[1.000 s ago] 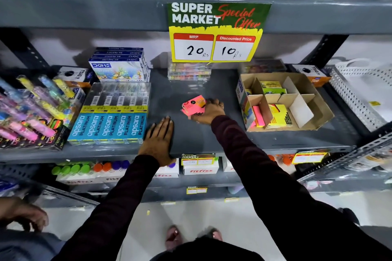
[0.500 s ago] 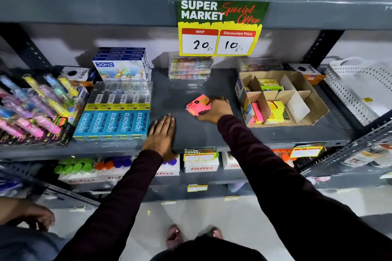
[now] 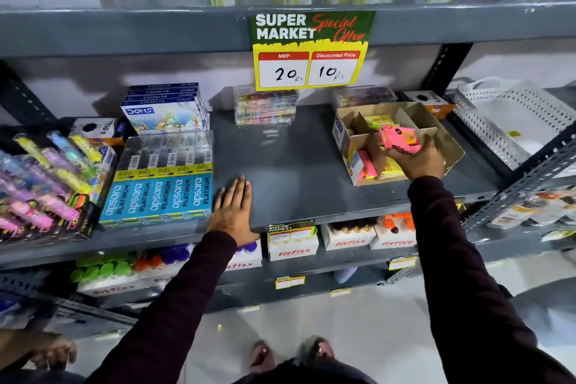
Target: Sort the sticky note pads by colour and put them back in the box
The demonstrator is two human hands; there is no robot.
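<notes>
My right hand grips a stack of pink sticky note pads and holds it over the cardboard divider box at the right of the grey shelf. In the box, pink pads stand in the near left compartment. Yellow pads lie just right of them, partly hidden by my hand. A yellow-green pad sits in a far compartment. My left hand rests flat and open on the shelf's front edge, holding nothing.
Blue Apsara pencil boxes lie left of my left hand, with Doms boxes behind and highlighters far left. A white perforated tray stands at the right. A price sign hangs above. Another person's hand is at bottom left.
My right hand lifted the pink pads from the middle of the shelf and carried them right, over the box. The left hand stayed flat on the shelf.
</notes>
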